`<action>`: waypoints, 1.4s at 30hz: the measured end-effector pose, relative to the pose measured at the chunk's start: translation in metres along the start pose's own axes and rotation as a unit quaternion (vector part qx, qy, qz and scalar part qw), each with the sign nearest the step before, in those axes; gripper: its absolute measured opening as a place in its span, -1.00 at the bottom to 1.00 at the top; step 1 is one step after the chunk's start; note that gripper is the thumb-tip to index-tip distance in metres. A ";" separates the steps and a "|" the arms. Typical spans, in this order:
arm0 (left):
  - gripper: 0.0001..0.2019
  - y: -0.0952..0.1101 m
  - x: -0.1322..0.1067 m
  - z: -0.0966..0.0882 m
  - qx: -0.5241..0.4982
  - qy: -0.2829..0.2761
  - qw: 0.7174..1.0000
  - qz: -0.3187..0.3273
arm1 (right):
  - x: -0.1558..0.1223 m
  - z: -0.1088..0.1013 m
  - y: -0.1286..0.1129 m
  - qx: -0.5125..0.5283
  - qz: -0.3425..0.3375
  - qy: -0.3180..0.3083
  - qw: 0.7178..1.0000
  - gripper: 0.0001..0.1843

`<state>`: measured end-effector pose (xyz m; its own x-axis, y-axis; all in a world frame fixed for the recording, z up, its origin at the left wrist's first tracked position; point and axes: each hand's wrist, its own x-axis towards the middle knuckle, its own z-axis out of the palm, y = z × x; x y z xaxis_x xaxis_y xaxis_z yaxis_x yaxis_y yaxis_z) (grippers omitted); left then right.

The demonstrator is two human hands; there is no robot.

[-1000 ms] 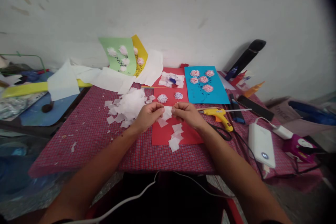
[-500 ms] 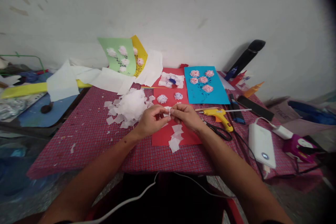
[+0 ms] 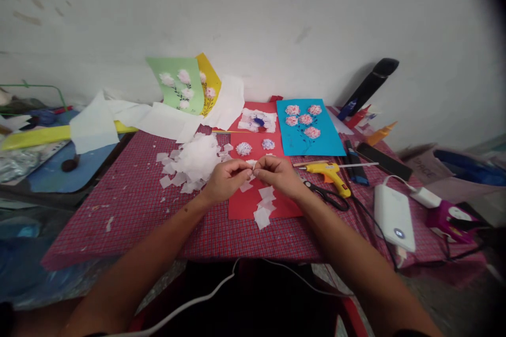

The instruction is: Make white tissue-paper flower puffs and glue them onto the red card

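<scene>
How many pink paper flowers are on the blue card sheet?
5 pink paper flowers lie on the blue card sheet: one top left, one top right, two in a row below them, one lowest, toward the right. None seems hidden.

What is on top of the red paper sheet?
Two paper flowers near its far end, loose tissue squares near its front edge. The left hand and right hand, pinching a tissue piece, hide its middle.

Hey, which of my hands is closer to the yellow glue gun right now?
Right. Your right hand sits just left of the yellow glue gun, by the scissors; your left hand is farther off, beyond the tissue piece both hands pinch.
</scene>
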<state>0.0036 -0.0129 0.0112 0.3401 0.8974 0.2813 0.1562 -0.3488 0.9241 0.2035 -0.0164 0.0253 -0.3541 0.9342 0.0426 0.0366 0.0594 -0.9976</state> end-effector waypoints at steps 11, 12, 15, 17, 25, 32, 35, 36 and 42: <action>-0.82 0.000 0.001 -0.002 -0.010 -0.025 1.000 -0.009 | -0.001 0.002 0.002 -0.037 -0.014 -0.008 0.999 -0.80; -0.81 0.000 0.001 -0.002 -0.009 -0.024 1.000 -0.011 | -0.001 0.002 0.002 -0.037 -0.014 -0.008 0.999 -0.80; -0.80 -0.001 0.001 -0.001 -0.007 -0.023 1.000 -0.018 | -0.001 0.002 0.002 -0.039 -0.010 -0.007 0.999 -0.81; -0.80 -0.002 0.000 -0.001 -0.003 -0.019 1.000 -0.021 | -0.001 0.001 0.003 -0.036 -0.008 -0.008 0.999 -0.81; -0.85 -0.001 0.000 0.003 0.070 0.020 0.997 0.028 | 0.001 0.001 0.011 -0.027 -0.013 -0.005 1.000 -0.70; -0.92 -0.006 -0.001 0.004 0.182 0.046 0.968 0.166 | 0.001 0.002 0.011 -0.044 -0.010 0.002 0.999 -0.64; -0.91 -0.008 -0.001 0.005 0.189 0.053 0.962 0.187 | 0.002 0.001 0.010 -0.059 -0.010 0.002 0.998 -0.66; -0.91 -0.008 -0.001 0.005 0.189 0.056 0.962 0.189 | 0.002 0.001 0.009 -0.065 -0.011 0.001 0.998 -0.67; -0.91 -0.007 -0.001 0.004 0.190 0.067 0.965 0.169 | 0.001 0.001 0.007 -0.105 -0.030 0.006 0.994 -0.67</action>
<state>0.0062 -0.0123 0.0030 0.3124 0.7333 0.6039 0.3951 -0.6785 0.6193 0.2022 -0.0150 0.0179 -0.3507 0.9308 0.1031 0.2107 0.1857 -0.9598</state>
